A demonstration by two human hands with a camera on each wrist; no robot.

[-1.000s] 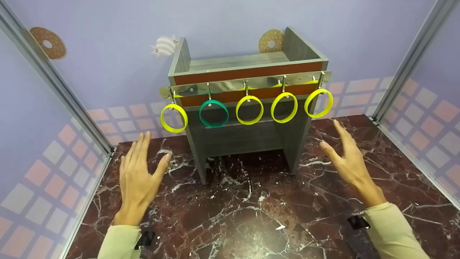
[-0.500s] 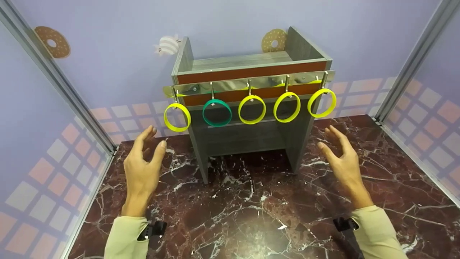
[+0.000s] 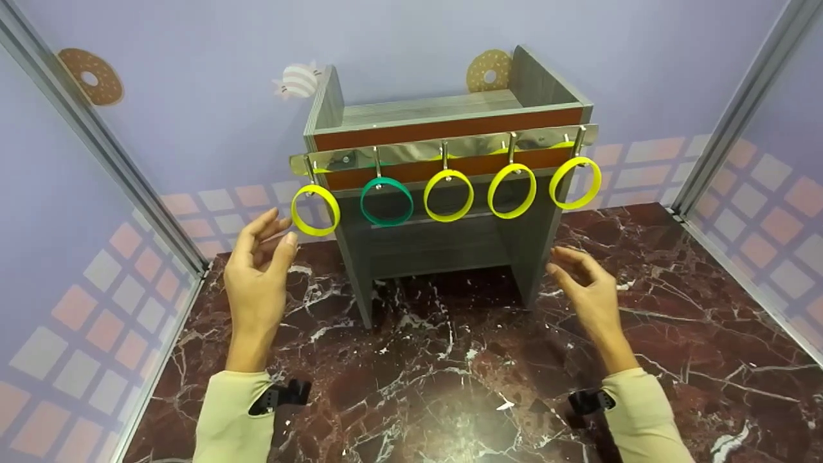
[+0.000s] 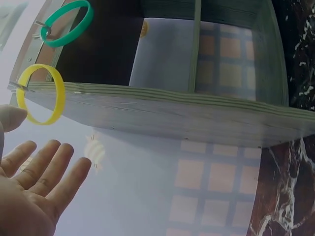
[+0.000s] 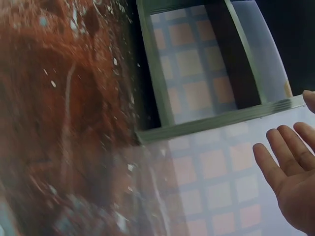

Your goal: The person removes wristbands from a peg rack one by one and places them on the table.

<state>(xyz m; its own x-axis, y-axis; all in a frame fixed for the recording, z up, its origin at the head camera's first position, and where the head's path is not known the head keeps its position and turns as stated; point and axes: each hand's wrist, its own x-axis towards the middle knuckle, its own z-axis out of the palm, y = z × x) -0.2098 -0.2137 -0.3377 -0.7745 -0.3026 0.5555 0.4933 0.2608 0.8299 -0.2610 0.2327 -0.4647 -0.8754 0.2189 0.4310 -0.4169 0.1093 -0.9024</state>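
Several rings hang from hooks on a metal strip (image 3: 411,153) across the front of a grey wooden shelf unit (image 3: 546,238). The leftmost ring is a yellow wristband-like ring (image 3: 316,210); beside it hangs a green ring (image 3: 386,202), then more yellow rings (image 3: 449,196). My left hand (image 3: 256,276) is just left of and below the leftmost yellow ring, apart from it, its fingers loosely bent. In the left wrist view, that yellow ring (image 4: 59,93) hangs above the spread fingers. My right hand (image 3: 591,299) is by the unit's right side, below the rightmost ring (image 3: 575,183), holding nothing.
The unit stands on a dark red marbled tabletop (image 3: 437,386). A lilac wall (image 3: 411,32) with printed sweets and squares rises behind it. Side panels with metal posts (image 3: 733,122) flank the table.
My left hand has risen toward the leftmost yellow ring, its fingers bending. The right hand has moved left and slightly down toward the shelf unit's side. The rings hang as before.
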